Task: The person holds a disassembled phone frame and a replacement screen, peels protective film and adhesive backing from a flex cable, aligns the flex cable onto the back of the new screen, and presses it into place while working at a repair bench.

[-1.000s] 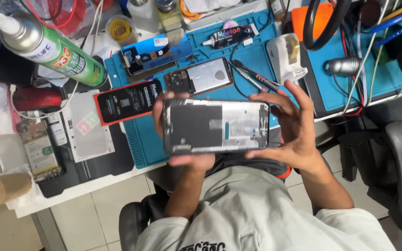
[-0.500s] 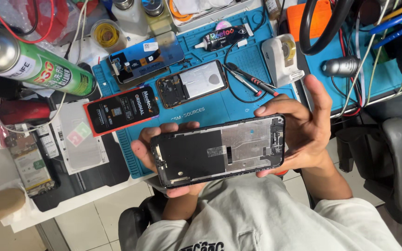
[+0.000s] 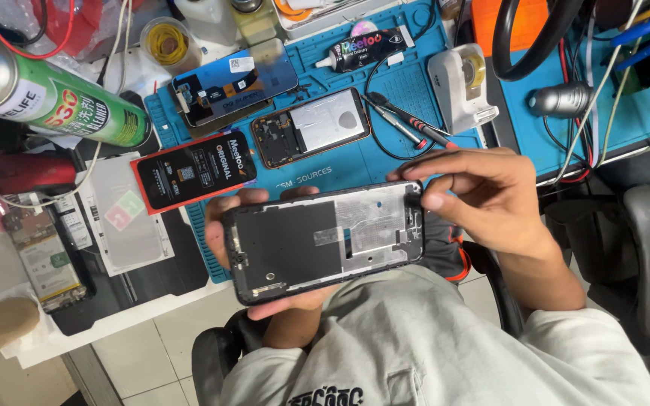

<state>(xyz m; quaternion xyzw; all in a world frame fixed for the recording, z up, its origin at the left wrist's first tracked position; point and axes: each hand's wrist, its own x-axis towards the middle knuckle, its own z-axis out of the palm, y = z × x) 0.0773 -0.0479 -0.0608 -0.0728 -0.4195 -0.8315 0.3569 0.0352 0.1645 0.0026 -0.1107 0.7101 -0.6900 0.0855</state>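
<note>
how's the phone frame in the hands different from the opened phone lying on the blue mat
The phone frame is held off the bench between the left hand and right hand; the opened phone lies flat on the blue mat, untouched. The frame looks bigger, being nearer the camera. Its rim is black, the opened phone's orange-brown. Both show bare insides with a pale patch.

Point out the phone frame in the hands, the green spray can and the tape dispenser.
phone frame [image 3: 317, 240], head view, on its dark inner plate.
green spray can [image 3: 62, 101], head view, on its body.
tape dispenser [image 3: 462, 86], head view, on its white housing.
</note>
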